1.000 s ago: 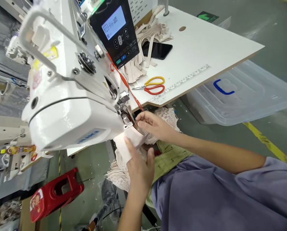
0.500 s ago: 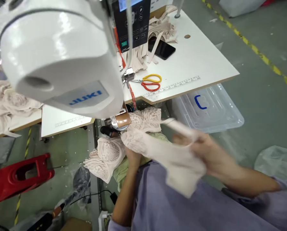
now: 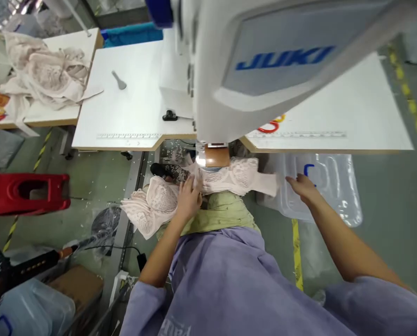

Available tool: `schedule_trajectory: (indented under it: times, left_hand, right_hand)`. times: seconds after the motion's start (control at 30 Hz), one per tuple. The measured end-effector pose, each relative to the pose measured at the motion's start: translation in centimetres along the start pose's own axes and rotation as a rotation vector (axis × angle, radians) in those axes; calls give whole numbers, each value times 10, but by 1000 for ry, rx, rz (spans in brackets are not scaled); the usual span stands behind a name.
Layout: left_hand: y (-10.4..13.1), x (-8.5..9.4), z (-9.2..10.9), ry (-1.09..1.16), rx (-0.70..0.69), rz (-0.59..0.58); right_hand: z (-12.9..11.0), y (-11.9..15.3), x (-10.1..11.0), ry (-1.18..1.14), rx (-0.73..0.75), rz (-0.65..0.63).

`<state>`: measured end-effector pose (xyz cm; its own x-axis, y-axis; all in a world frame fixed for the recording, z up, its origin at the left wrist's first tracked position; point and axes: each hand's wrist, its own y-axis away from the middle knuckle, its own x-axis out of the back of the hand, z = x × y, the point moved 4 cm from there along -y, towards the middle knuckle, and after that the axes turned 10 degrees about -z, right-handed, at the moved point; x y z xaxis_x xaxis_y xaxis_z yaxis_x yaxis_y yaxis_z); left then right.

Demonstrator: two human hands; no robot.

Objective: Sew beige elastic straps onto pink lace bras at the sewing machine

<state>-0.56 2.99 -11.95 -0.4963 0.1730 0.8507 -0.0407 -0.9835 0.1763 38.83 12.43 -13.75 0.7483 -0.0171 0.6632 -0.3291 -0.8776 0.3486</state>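
A pale pink lace bra piece (image 3: 245, 175) lies across the machine's narrow bed, its plain band reaching right. My left hand (image 3: 188, 198) rests on fabric left of the needle area, fingertips pressed together on its edge. My right hand (image 3: 302, 185) is raised beyond the band's right end, apart from it, fingers spread and holding nothing. More lace bra pieces (image 3: 152, 205) hang in a stack left of my left hand. The white sewing machine head (image 3: 215, 93) hides part of the piece under it.
Red-handled scissors (image 3: 268, 127) lie on the white table (image 3: 362, 107), partly behind the machine head. A clear plastic bin (image 3: 329, 186) stands below at right. A red stool (image 3: 59, 191) and a fan are at left. Pink garments (image 3: 50, 72) cover the left table.
The view has swung left. My right hand has let go of the pale fabric, which now lies at the machine. My left hand has come up onto the fabric near the needle area.
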Motion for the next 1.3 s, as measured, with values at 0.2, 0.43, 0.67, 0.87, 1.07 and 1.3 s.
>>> schedule_trajectory:
  times: [0.2, 0.43, 0.67, 0.87, 1.07, 1.3]
  left_hand:
    - [122, 82, -126, -110, 637, 153]
    - [154, 100, -87, -69, 707, 145]
    - [69, 131, 47, 434, -20, 111]
    - [-21, 63, 115, 1009, 33, -449]
    - [-23, 41, 146, 1068, 41, -459]
    - [-2, 44, 161, 921, 23, -324]
  right_hand:
    - [-36, 48, -61, -66, 272, -241]
    - [-154, 155, -146, 18, 871, -914]
    - [-213, 183, -90, 161, 1247, -1326]
    - [-210, 168, 37, -83, 961, -1440]
    - [-218, -16, 66, 130, 465, -496]
    - [-284, -181, 77, -7, 173, 55]
